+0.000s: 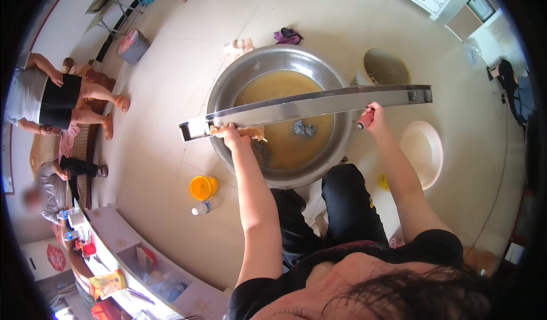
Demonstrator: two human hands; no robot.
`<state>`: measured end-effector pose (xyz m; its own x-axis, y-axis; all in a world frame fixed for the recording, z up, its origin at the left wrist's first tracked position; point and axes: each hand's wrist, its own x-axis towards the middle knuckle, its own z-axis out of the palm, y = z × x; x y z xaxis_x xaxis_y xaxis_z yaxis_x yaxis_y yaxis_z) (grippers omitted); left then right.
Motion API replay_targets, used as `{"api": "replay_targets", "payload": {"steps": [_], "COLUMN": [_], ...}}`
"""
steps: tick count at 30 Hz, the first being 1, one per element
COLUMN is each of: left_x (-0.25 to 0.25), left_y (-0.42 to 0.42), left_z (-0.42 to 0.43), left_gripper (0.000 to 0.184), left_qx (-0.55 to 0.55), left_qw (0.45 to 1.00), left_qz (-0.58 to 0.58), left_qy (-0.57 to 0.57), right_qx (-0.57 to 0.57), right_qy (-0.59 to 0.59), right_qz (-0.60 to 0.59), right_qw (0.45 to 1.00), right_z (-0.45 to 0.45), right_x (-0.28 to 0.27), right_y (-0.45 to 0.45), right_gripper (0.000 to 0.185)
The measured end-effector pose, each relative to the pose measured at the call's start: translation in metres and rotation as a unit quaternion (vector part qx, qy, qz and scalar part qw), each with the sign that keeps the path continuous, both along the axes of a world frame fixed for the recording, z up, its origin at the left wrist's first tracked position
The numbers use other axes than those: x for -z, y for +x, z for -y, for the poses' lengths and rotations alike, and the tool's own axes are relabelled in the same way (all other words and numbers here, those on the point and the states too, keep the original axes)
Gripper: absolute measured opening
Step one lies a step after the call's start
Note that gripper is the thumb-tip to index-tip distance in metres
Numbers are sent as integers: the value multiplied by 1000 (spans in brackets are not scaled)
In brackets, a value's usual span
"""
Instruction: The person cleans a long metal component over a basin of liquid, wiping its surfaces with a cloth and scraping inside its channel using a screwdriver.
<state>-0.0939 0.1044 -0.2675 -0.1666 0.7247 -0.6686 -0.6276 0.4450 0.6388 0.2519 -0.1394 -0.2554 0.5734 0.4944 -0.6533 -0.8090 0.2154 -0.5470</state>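
Note:
A long, stainless steel trough-like panel (307, 106) lies across a wide metal basin (225, 86) of cloudy yellowish water. My left hand (232, 138) is closed on a tan cloth (250, 132) against the panel's near edge, toward its left end. Farther right, my right hand (374, 119) wraps around a red-handled tool (365, 120) just below the panel; its working end is hidden, so its kind cannot be made out. Two steel wool scourers (304, 128) show in the water, and more scouring mesh (261, 152) is near the basin's left side.
A bucket (370, 64) and a pale plastic basin (436, 155) stand to the right. An orange tub (203, 188) and a clear bottle (201, 208) are left. A purple cloth (288, 36) lies beyond the basin. Other people (62, 98) are at far left, near a cluttered counter (122, 246).

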Motion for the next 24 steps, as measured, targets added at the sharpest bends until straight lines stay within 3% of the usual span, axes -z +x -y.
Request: {"api": "replay_targets", "payload": {"steps": [5, 8, 11, 14, 17, 18, 20, 22, 24], "left_x": [3, -25, -35, -52, -47, -53, -43, -47, -69], "left_y": [-2, 9, 10, 13, 14, 17, 13, 10, 14], "left_z": [-12, 4, 9, 16, 17, 20, 14, 13, 23], "left_gripper": [34, 28, 27, 26, 24, 24, 25, 26, 31], "left_qx": [-49, -79, -81, -91, -92, -97, -90, -49, -14], "left_qw": [997, 993, 993, 992, 990, 988, 988, 990, 987], "left_qz": [-44, -62, -68, -81, -87, -90, -83, -29, 14], "left_qy": [43, 64, 59, 34, 67, 76, 88, 126, 157], "right_qx": [-22, -18, -27, -129, -131, -175, -124, -164, -270], "right_qy": [-54, -52, -42, -51, -132, -84, -153, -209, -193], "right_qz": [-27, -166, -183, -141, -219, -217, -171, -46, 103], "right_qw": [998, 984, 982, 980, 958, 957, 965, 963, 938], "right_z": [20, 43, 58, 65, 90, 111, 135, 130, 141], "right_x": [28, 74, 95, 84, 105, 120, 101, 0, -31], "right_y": [-38, -38, -46, -51, -41, -35, -54, -98, -107], "right_gripper": [11, 14, 14, 12, 11, 10, 13, 13, 21]}}
